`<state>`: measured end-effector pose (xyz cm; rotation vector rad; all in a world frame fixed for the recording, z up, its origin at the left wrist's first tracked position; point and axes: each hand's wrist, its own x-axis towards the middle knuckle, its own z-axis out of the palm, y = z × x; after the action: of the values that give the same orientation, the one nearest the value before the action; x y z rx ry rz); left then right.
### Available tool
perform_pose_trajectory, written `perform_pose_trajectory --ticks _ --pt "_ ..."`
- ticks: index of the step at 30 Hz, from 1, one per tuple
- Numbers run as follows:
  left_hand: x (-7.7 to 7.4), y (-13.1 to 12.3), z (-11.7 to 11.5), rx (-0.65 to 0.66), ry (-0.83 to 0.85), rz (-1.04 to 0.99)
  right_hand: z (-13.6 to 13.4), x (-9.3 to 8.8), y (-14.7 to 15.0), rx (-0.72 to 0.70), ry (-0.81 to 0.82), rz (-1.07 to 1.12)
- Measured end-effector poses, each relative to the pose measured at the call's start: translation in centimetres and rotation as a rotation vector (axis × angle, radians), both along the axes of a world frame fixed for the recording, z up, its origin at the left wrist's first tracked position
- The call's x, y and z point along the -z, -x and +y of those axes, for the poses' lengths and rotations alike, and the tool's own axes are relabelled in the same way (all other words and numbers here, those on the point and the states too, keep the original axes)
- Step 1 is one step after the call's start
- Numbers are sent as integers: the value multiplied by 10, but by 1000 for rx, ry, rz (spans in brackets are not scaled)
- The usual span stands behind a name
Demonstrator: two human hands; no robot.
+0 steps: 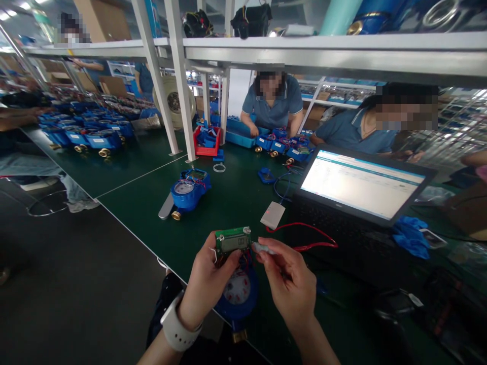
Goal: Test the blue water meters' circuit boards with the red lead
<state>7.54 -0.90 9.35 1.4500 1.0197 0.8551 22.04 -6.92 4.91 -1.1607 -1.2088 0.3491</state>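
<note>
At near tabletop (144, 203) edge: L hand (209, 279) fingers pinch 1 PCB (230, 244), R hand (292, 279) 1 grey pc (262, 247); 1 mtr (243, 299) below.

Dim lower corners | laptop screen (361, 185) bright (text washed out) | edges stretched, soft

The left hand (210, 279) wears a white wristband (174, 327) with small holes, and the clothing (165, 299) is dark.

A white shelf (335, 54) spans the green workbench (234, 197).
</note>
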Motion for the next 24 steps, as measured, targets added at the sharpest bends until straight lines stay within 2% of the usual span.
perform_pose_trajectory --ticks 10,24 --pt "2 1 -2 -9 -25 75 0 -6 -3 49 15 -190" --pt "4 1 -6 -3 -99 90 3 -26 -8 6 118 -266"
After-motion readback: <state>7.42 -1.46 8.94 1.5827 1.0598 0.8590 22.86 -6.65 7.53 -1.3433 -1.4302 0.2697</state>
